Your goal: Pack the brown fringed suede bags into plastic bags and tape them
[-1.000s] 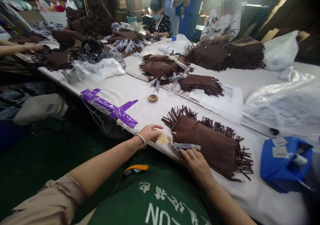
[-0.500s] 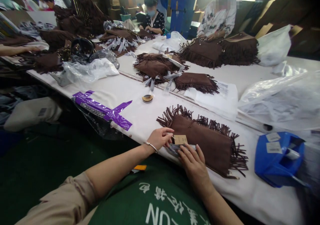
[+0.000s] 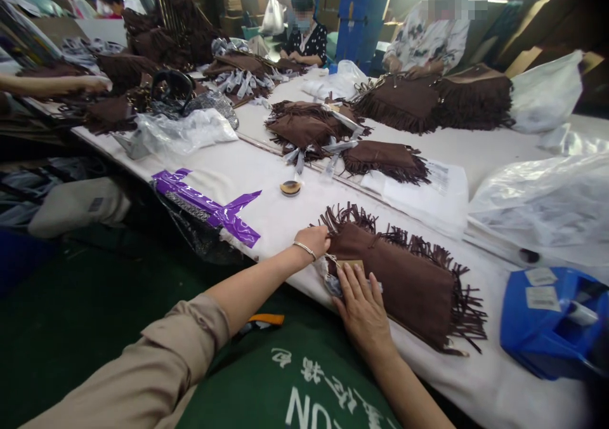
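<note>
A green apron with white letters is being worn on the near side of the brown bag, which is lying flat on the white table, close to the near edge. At the left end of the bag, a small tan tag is being pressed down by the right hand. This hand is being held flat, with its fingers a little apart. The left hand is being held with curled fingers at the bag's left end; whether anything is being pinched there cannot be told. A silver bracelet is being worn on that wrist.

To the right of the bag, a blue plastic thing is being marked by two white stickers. To the left of the bag, shiny purple tape is sticking to the table's edge. Beyond the bag, a bit left, a small round thing is sitting. Farther beyond the bag, a smaller brown bag is lying beside a fringed pile. Far beyond the bag, big fringed bags are being touched by a person in a white patterned top.
</note>
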The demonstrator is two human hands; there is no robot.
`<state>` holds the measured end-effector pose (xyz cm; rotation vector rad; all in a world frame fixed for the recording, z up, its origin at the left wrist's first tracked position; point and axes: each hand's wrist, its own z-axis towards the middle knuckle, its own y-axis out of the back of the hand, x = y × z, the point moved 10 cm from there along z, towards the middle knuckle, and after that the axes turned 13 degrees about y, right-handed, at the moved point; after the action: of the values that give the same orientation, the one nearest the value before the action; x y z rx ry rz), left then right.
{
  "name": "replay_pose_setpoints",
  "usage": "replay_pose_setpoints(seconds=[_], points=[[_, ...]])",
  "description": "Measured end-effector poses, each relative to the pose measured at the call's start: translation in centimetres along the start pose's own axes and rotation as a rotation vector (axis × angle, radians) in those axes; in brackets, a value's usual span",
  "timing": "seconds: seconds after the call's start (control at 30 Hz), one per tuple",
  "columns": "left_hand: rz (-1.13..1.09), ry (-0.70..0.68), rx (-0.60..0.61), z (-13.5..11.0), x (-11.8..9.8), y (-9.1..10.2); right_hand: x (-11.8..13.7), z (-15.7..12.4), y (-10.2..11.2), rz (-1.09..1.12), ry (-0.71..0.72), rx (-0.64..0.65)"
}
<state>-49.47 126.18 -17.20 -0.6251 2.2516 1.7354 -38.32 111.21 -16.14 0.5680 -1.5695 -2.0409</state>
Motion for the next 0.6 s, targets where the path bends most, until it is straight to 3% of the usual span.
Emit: replay_pose_setpoints(seconds=[0.13,0.23,0.33,0.47,0.6], points=[[-0.078,0.116,-0.032,1.6,4.8,3.3,-0.4,0.1,0.0,0.014,0.007,-0.012],[-0.221,0.196,0.049,0.1,8.7,3.9,-0.7,0.0,0.0,0.035,0.011,-0.036],[-0.454,0.246,0.315,-3.8,9.7,0.5,-1.1,-0.1,-0.1,0.044,0.044,-0.077],[-0.996,0.361,0.781,-9.5,7.2,-5.8,-1.9,0.2,-0.4,0.015,0.081,-0.073],[-1.334,0.437,0.954,-10.4,4.5,-8.1,-2.6,1.2,0.1,0.037,0.130,0.003]])
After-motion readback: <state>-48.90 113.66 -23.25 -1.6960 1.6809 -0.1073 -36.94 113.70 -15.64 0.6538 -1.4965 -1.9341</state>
